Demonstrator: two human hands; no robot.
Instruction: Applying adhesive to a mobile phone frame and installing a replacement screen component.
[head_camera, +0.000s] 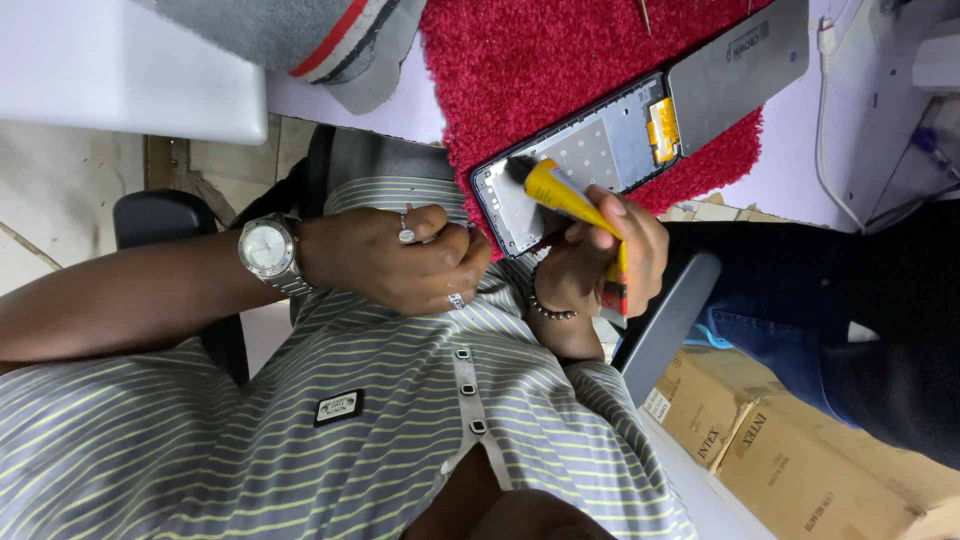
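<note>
Fingers (612, 215) of one hand (600, 255) at frame centre are clamping one yellow tube (565, 195), its dark tip touching the one open phone frame (585, 160). The other hand (400, 260), wearing two rings and one watch (268, 250), is curling shut at the frame's lower edge; its grip is hidden. The phone frame is lying on one red mat (560, 60) on the tabletop (790, 140). Two cardboard boxes (760, 450) are sitting lower right.

Short-sleeved grey shirt with thin yellow-green stripes (400, 420), grey snap buttons and a small dark chest label. Round silver metal wristwatch (268, 248) and two silver finger rings (407, 234) on one hand; dark beaded bracelet (552, 312) on the other wrist.
</note>
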